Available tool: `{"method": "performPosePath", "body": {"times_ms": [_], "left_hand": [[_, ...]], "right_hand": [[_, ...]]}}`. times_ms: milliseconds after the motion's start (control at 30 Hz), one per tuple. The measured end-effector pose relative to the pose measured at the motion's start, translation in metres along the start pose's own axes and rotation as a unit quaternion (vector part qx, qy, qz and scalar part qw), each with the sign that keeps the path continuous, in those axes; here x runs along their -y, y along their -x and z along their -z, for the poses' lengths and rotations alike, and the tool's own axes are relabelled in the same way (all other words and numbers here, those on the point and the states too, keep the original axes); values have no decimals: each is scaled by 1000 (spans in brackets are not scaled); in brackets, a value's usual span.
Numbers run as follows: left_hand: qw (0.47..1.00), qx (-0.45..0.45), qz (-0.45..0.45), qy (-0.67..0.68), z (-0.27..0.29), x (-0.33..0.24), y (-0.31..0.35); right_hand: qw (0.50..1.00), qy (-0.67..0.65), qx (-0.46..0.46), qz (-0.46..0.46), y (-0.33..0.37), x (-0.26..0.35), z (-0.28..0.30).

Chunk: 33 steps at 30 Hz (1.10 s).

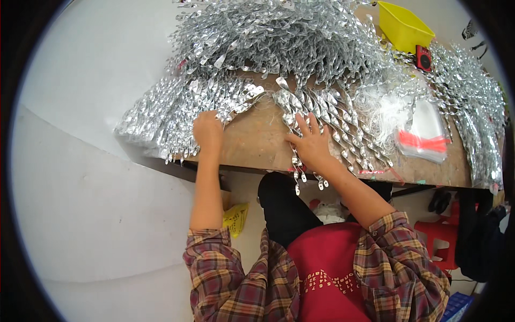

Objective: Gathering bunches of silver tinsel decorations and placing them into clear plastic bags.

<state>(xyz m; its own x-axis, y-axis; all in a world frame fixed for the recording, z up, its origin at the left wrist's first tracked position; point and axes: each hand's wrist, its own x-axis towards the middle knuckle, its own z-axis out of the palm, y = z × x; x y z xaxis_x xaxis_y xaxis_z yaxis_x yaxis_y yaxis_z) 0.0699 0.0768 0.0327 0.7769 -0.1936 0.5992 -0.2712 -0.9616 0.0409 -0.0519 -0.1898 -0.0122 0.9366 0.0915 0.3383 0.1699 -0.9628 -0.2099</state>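
Silver spiral strips with flat, holed ends lie in a left bundle [166, 115] and a smaller spread row [346, 118] on the brown tabletop [252, 134]. At the right side of the left bundle, my left hand [207, 130] is closed, its fingertips mostly hidden, on the near end of some strips slanting away to the right. My right hand [311, 144] lies over the left part of the spread row, fingers apart, touching the strips. Several strip ends hang past the table's front edge below it.
A large heap of silver strips [279, 40] fills the back. To the right are white thread [383, 115], plastic bags with a red band [424, 142], a red device [423, 58], a yellow bin [403, 27] and more strips [472, 107]. A red stool [440, 239] stands below.
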Motion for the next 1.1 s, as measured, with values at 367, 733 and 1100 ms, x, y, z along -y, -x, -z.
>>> {"method": "performPosePath", "body": {"times_ms": [367, 733, 1100], "left_hand": [[983, 131, -2, -130, -5, 18, -10], [986, 138, -30, -94, 5, 12, -11], [921, 76, -4, 383, -14, -133, 60]], "right_hand": [[999, -14, -38, -6, 2, -5, -3], [1000, -23, -17, -12, 0, 0, -2], [993, -73, -59, -65, -2, -8, -18]]}}
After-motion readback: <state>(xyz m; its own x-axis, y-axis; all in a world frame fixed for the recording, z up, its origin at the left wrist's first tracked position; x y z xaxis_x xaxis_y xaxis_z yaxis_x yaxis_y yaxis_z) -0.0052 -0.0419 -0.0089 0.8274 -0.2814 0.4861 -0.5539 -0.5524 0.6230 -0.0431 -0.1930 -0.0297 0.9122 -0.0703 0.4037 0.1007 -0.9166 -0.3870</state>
